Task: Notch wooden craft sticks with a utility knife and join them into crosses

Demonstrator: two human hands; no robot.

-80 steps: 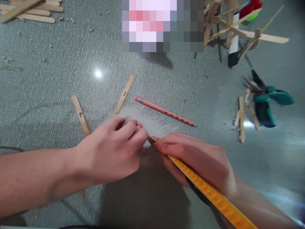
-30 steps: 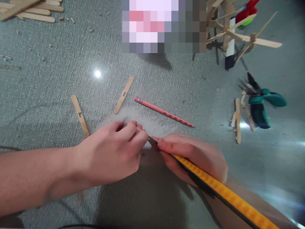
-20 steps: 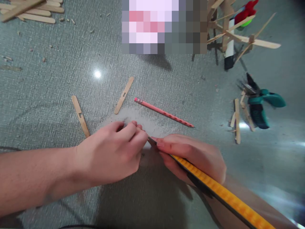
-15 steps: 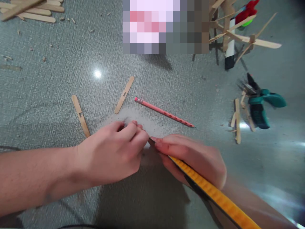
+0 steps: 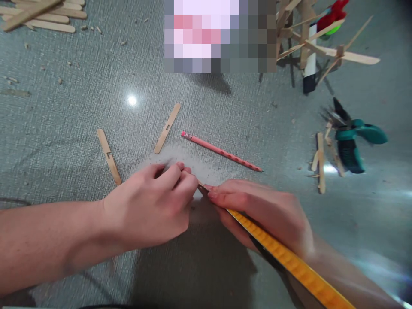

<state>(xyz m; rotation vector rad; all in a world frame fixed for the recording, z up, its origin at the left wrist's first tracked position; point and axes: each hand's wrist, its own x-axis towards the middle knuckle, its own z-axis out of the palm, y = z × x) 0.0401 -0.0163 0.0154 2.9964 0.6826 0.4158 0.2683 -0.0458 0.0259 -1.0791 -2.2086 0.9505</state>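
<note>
My right hand (image 5: 264, 214) is closed around a utility knife (image 5: 277, 253) with a yellow and black handle. The knife's dark blade (image 5: 203, 189) points up and left, its tip against a thin pale sliver of wood at my left fingers. My left hand (image 5: 161, 197) is closed in a pinch on what looks like a craft stick (image 5: 200, 183), mostly hidden by the fingers. Two notched craft sticks lie beyond: one (image 5: 109, 156) left of my left hand, another (image 5: 168, 128) farther off. A pink pencil (image 5: 222, 152) rests beyond both hands.
Green-handled pliers (image 5: 349, 137) lie at the right beside broken stick pieces (image 5: 320, 163). A wooden stick structure (image 5: 322, 47) stands at the back right, near a white marker (image 5: 310, 64). Stacked craft sticks (image 5: 48, 19) lie at the back left, wood scraps around. A blurred patch covers the top middle.
My left hand has shifted very slightly left, and a little more wood shows at the blade tip. My right wrist has turned slightly; the knife stays nearly in place.
</note>
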